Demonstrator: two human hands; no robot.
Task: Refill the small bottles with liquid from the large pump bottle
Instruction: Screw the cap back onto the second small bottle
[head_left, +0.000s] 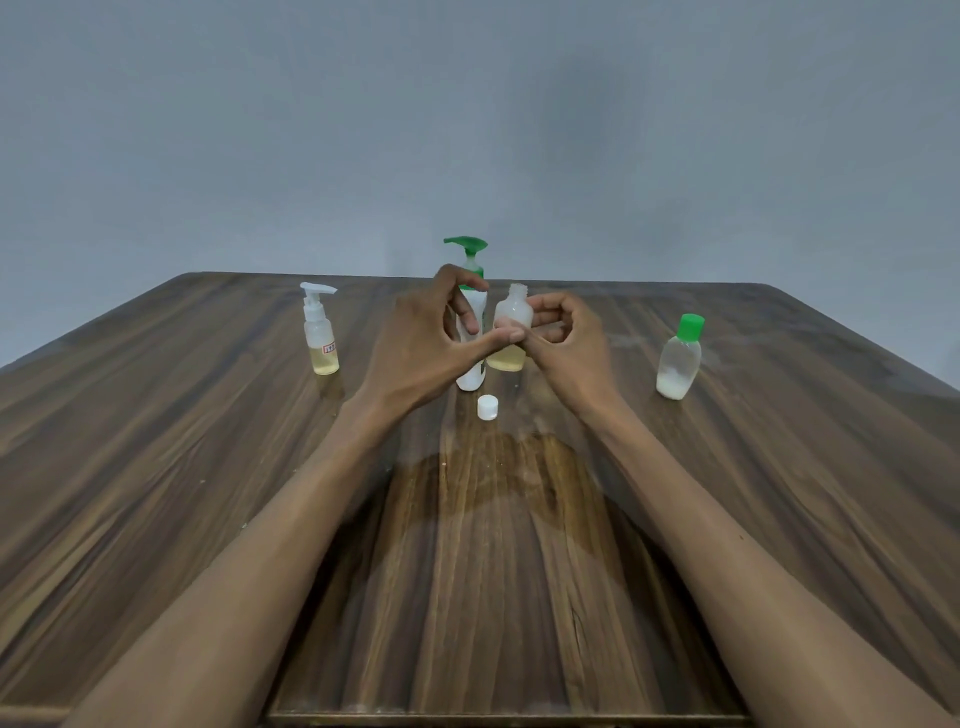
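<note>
The large white pump bottle (471, 378) with a green pump head (466, 244) stands at the table's middle, partly hidden by my left hand (415, 343). Just right of it is a small open bottle (511, 312), uncapped, with yellowish liquid at its bottom. My right hand (563, 338) pinches this bottle at its side. My left hand's fingers curl loosely in front of the pump bottle, and its thumb reaches across and touches the small bottle's front. A white cap (487, 407) lies on the table just in front of both bottles.
A small clear spray bottle (321, 338) with some yellowish liquid stands at the left. At the right stands a small green-capped bottle (678, 364) holding a little white liquid. The wooden table (493, 571) extends wide, with a grey wall behind.
</note>
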